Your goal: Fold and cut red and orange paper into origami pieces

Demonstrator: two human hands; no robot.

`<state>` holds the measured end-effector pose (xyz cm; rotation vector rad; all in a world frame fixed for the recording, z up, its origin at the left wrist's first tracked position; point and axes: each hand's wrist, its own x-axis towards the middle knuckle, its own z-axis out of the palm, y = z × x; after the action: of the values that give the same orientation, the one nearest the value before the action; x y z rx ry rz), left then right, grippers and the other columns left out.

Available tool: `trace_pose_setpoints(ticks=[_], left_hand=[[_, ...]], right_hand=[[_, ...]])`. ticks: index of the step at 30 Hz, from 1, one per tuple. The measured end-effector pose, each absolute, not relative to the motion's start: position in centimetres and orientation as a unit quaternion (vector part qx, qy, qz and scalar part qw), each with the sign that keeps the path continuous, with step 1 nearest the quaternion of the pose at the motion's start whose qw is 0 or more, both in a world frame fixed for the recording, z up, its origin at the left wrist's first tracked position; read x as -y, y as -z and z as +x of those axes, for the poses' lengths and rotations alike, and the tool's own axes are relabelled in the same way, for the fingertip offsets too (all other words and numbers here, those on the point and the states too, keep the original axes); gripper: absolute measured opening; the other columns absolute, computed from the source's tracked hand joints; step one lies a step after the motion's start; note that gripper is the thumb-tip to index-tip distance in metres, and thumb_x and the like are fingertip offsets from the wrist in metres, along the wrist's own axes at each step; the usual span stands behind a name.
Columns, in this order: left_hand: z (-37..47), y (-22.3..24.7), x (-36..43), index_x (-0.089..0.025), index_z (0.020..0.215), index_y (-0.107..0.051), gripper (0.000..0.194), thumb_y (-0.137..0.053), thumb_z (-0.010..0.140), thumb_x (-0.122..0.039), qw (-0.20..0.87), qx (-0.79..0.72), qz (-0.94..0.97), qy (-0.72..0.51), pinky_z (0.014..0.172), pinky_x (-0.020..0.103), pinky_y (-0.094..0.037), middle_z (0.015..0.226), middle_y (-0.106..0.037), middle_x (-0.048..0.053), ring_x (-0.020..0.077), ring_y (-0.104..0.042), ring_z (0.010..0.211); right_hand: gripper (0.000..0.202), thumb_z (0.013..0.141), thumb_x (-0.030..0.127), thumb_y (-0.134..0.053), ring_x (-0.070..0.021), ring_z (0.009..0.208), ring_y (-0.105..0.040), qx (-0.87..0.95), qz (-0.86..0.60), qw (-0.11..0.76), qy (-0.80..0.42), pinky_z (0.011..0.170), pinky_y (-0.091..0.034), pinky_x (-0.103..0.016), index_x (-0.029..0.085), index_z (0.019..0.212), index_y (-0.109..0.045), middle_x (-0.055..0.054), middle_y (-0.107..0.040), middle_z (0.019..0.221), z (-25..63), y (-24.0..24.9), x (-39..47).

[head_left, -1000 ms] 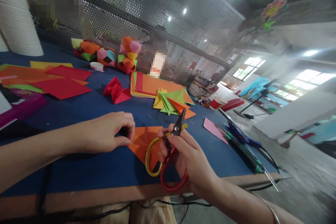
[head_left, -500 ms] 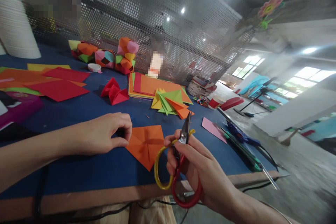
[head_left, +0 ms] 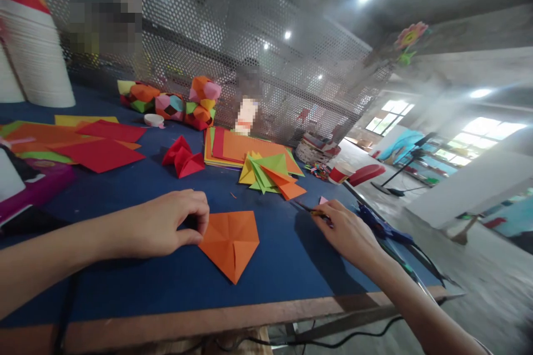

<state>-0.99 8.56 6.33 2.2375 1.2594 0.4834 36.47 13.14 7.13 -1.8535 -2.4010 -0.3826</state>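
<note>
An orange folded paper [head_left: 231, 243] lies on the blue table, its point toward the front edge. My left hand [head_left: 183, 222] pinches the paper's left corner between thumb and fingers. To the right of the paper, my right hand [head_left: 341, 227] is closed on the scissors [head_left: 307, 208], whose blades point left; the handles are mostly hidden under the hand. Behind the paper are a red folded piece [head_left: 183, 158] and a fan of green, yellow and orange folded papers [head_left: 268, 171].
Coloured sheets [head_left: 100, 150] and a purple box [head_left: 41, 183] lie at the left. Paper balls [head_left: 169, 105], a tape roll [head_left: 154, 120] and stacked cups [head_left: 41, 55] stand behind. A blue glue gun [head_left: 385, 224] and a paper cup [head_left: 340, 172] are at the right.
My right hand has moved right and away from me with the scissors, turning palm down over the table beside the pink paper. My left hand still holds the orange paper's corner.
</note>
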Motion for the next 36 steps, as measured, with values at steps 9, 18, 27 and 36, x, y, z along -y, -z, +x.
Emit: trace_pose_setpoints(ticks=[9,18,27,36], left_hand=[[-1.2,-6.0,-8.5,-0.022,0.076,-0.06,0.01,-0.063,0.083,-0.017,0.265,-0.457,0.83,-0.18,0.08,0.031,-0.045,0.09,-0.066,0.0,0.0203,-0.064,0.088],[-1.2,-5.9,-8.3,-0.023,0.078,-0.061,0.01,-0.063,0.083,-0.014,0.262,-0.455,0.831,-0.183,0.08,0.031,-0.046,0.094,-0.067,0.001,0.0206,-0.064,0.091],[0.1,-5.5,-7.0,-0.026,0.103,-0.061,0.009,-0.058,0.1,-0.034,0.083,-0.418,0.808,-0.406,0.088,0.033,-0.051,0.109,-0.068,0.004,0.0212,-0.064,0.102],[0.1,-4.1,-7.2,-0.025,0.106,-0.064,0.012,-0.062,0.095,-0.021,0.04,-0.412,0.848,-0.33,0.1,0.038,-0.049,0.117,-0.068,0.006,0.0246,-0.063,0.111]], right_hand=[[0.032,0.108,0.028,-0.049,-0.0276,0.124,-0.067,0.917,-0.371,0.139,-0.048,0.106,-0.05,-0.045,0.02,0.134,-0.066,-0.014,-0.07,0.136,27.3,-8.9,-12.2],[0.027,0.09,0.02,-0.067,-0.0133,0.068,-0.064,0.892,-0.295,0.121,-0.32,0.065,-0.049,-0.025,0.02,0.117,-0.073,0.003,-0.072,0.078,22.1,-7.9,-15.3],[0.035,0.083,0.017,-0.053,-0.0225,0.107,-0.071,0.701,-0.398,0.344,-0.482,0.101,-0.054,-0.037,0.02,0.105,-0.079,-0.004,-0.08,0.113,22.9,-6.6,-13.4],[0.043,0.082,0.01,-0.056,-0.0221,0.102,-0.074,0.823,-0.299,0.334,-0.348,0.096,-0.058,-0.038,0.022,0.117,-0.078,-0.006,-0.08,0.111,23.1,-5.4,-12.6]])
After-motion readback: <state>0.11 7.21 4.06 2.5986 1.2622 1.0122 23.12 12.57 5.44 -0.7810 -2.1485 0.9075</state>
